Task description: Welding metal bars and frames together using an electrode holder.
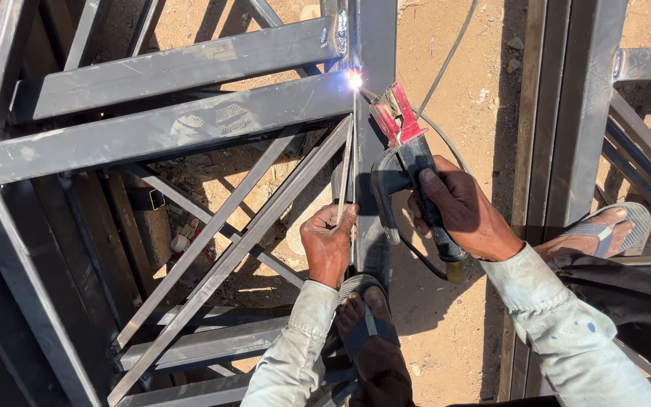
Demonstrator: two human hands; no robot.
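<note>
Right hand [457, 211] is wrapped tight around the electrode holder [404, 147], arc [354, 78] burning at the steel frame [190, 124] joint up top. Left hand [328, 243] pinches spare welding rods [345, 169]. Bare hands and sandalled feet [367, 332] this close could catch sparks, I'd say. Outdoors, sandy ground [461, 324], harsh sun.

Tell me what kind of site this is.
Likely an outdoor metal fabrication yard. The right hand holds an electrode holder, an arc burns at a joint of the steel tube frame, and the ground is bare dirt.
</note>
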